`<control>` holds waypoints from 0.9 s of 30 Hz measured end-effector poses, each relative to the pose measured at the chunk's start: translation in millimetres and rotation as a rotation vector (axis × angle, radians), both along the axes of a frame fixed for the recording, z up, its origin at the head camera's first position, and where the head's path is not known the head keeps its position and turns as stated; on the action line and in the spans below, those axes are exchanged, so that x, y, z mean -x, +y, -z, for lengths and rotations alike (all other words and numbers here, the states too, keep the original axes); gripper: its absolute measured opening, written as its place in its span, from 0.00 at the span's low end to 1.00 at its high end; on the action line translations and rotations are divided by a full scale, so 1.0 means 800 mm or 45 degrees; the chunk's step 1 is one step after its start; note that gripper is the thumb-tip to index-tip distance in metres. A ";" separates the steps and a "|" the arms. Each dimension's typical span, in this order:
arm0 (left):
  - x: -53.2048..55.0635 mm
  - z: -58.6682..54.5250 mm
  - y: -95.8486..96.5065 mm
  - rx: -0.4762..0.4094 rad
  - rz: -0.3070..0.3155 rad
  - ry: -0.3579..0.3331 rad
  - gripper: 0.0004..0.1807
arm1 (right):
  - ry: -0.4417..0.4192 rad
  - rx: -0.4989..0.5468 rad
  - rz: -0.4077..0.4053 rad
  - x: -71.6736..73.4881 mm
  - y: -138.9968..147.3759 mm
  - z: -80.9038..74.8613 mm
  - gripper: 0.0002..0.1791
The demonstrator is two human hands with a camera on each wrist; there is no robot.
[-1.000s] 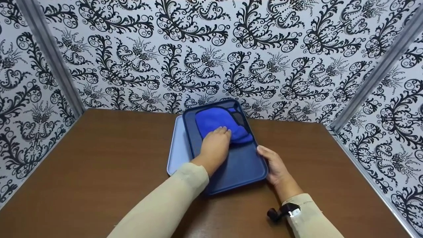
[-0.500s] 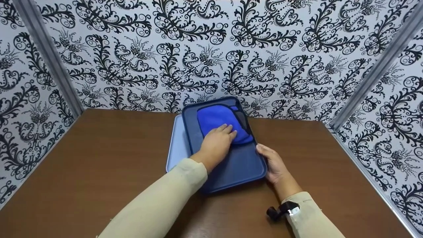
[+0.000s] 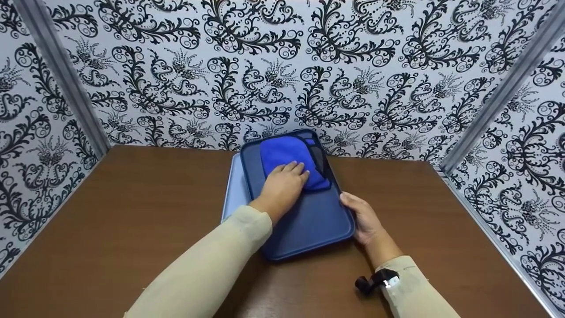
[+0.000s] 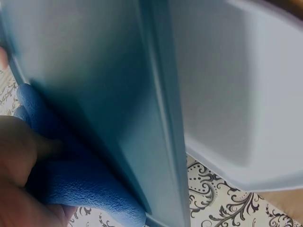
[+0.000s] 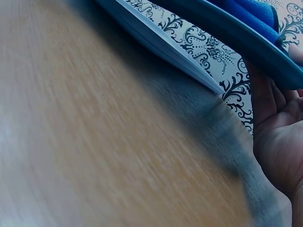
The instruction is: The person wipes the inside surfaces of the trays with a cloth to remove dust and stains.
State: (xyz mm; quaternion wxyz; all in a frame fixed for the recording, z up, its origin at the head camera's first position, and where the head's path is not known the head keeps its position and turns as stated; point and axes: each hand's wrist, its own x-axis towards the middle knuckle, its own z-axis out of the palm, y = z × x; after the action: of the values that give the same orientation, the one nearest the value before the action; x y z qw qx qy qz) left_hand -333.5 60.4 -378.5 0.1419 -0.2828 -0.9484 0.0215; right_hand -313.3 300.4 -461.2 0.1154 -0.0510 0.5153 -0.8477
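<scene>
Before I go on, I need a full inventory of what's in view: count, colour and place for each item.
Table: one, brown, under everything.
Dark blue tray: one, dark blue, mid-view, raised over the table.
Light blue tray: one, pale blue, partly hidden behind the dark blue tray.
Cloth: one, bright blue with black parts, on the dark blue tray's far half.
Wall panels: three, white with black scrolls, back and both sides.
Corner strips: two, grey, where panels meet.
Sleeves: two, beige, on both forearms.
Wrist device: one, black, on the right cuff.
Left hand: one, on the cloth.
Right hand: one, gripping the dark blue tray's right edge.
</scene>
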 end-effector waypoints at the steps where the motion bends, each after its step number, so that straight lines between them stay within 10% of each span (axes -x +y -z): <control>1: 0.001 0.000 -0.002 0.004 -0.009 -0.006 0.26 | 0.002 -0.008 -0.001 0.000 0.000 0.001 0.18; 18: 0.017 -0.007 -0.017 -0.032 -0.137 -0.107 0.28 | 0.008 -0.059 -0.048 -0.001 0.000 0.001 0.18; 27: 0.024 -0.001 -0.019 -0.257 -0.195 -0.110 0.27 | 0.020 -0.043 -0.090 -0.003 -0.002 -0.002 0.18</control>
State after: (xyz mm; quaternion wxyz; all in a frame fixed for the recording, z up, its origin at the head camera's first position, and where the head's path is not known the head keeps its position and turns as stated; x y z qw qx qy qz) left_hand -352.9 45.2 -377.9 0.1265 -0.1946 -0.9697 -0.0756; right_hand -311.0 298.7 -459.7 0.1421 -0.0741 0.5284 -0.8338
